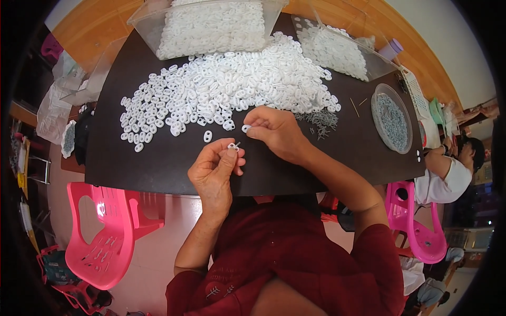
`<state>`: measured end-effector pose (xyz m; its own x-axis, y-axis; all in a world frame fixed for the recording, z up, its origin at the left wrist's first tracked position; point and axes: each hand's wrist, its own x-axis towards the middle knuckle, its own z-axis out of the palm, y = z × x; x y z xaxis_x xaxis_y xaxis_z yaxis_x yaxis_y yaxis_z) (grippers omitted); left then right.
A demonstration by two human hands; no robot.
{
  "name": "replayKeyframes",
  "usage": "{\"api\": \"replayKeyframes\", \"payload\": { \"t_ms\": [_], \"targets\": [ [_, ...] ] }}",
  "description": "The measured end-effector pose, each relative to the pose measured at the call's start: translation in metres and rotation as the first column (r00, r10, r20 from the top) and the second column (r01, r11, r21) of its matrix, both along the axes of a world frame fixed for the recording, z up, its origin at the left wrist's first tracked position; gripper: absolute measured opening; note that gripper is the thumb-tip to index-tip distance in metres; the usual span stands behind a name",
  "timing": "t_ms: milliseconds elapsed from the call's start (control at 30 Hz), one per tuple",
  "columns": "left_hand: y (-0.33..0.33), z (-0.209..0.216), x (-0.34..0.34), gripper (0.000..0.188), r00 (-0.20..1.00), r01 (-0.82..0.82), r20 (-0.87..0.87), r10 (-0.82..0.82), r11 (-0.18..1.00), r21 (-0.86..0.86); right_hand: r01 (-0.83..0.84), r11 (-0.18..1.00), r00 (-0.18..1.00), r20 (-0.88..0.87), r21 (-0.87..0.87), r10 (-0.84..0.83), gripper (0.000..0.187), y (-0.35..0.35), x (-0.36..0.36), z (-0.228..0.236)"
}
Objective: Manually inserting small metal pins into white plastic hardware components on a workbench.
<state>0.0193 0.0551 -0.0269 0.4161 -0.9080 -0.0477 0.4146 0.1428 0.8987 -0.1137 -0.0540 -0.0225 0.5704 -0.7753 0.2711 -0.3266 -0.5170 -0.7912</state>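
Two narrow pinches, near but apart, on a one o'clock line

In the fingers of the left hand [212,171], a white two-hole link [232,147] is held narrowly between thumb and index. A short grey screw [237,144] is seen at it, pointed toward about two o'clock; whether the screw is passed through a hole cannot be told. The link's long axis appears to be set roughly from ten to four o'clock, though it is partly covered by the thumb.

By the right hand [276,131], a second white piece [246,128] is pinched at the fingertips, at one o'clock from the left-hand link, with a gap between. Its long axis cannot be told, as much of it is hidden.

A loose oval link [207,136] is laid at ten o'clock from the left fingertips, its long axis near twelve to six; the left hand is nearer to it. Farther out, the bench [158,171] is covered at twelve o'clock by a broad heap of white links [232,79]. At three o'clock from the right fingertips, beyond the wrist, a pile of grey screws [320,123] is spread, and farther along that line more are held in a round clear tray [375,126].
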Motion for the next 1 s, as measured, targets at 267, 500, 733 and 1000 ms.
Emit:
{"api": "replayKeyframes", "payload": {
  "t_ms": [267, 500, 733, 1000],
  "targets": [
    [-0.002, 0.006, -0.006, 0.018, 1.000, 0.001, -0.008, -0.001, 1.000, -0.007, -0.152, 0.750, 0.947, 0.313, 0.643, -0.077, 0.017, 0.008, -0.010, 0.020],
    [-0.001, 0.008, -0.010, 0.016, 0.998, -0.011, 0.061, 0.008, 0.999, 0.044, -0.141, 0.696, 0.930, 0.335, 0.705, -0.151, 0.017, 0.013, -0.009, 0.019],
    [-0.001, 0.007, -0.012, 0.015, 0.993, -0.044, 0.111, 0.039, 0.998, 0.045, -0.133, 0.773, 0.935, 0.337, 0.621, -0.110, 0.015, 0.018, -0.008, 0.022],
    [-0.002, 0.004, -0.012, 0.014, 0.988, -0.072, 0.143, 0.065, 0.997, 0.039, -0.115, 0.821, 0.941, 0.326, 0.560, -0.091, 0.014, 0.023, -0.004, 0.020]
  ]
}}
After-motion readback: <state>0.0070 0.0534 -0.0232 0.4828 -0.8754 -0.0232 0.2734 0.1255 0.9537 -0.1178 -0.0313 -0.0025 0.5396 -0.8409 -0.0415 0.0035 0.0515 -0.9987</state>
